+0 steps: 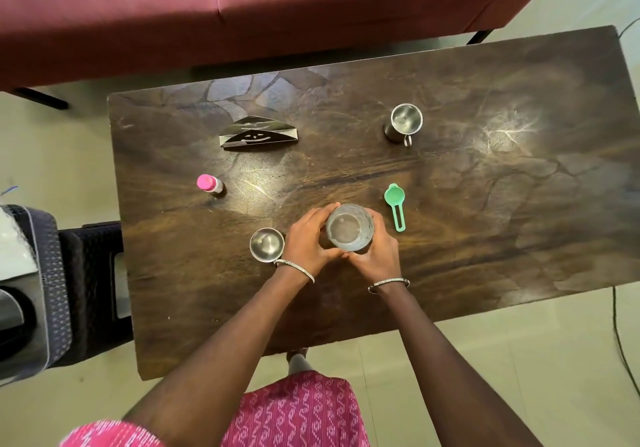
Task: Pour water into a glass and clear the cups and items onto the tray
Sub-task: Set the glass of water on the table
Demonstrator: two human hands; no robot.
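Both hands are wrapping a clear glass (350, 227) that is sitting upright near the front middle of the dark wooden table (485, 204). The left hand (309, 240) is cupping its left side, fingers curling round the far rim; the right hand (375, 251) is cupping the right side, thumbs nearly meeting at the near edge. Both are grasping it, neither hanging loose. Whether the glass is holding water, I can't tell (the bottom is looking pale and hazy from above, nothing more).

A small steel cup (266, 244) is standing just beside the left wrist, touching or almost touching the bangle (298, 269) there. A second steel cup (405, 121) with a ring handle is standing well apart, toward the far right of the layout. A green plastic scoop (396, 200) is lying flat just right of the glass, bowl pointing away, handle toward the person. A pink-capped bottle (209, 183) is standing upright at the left. A black folded card holder (258, 133) is sitting at the far left-centre.

A red sofa (242, 3) is running along beyond the table. A dark bag (45, 290) is sitting on the floor at the left edge. A pink patterned garment is showing at the bottom of the view.
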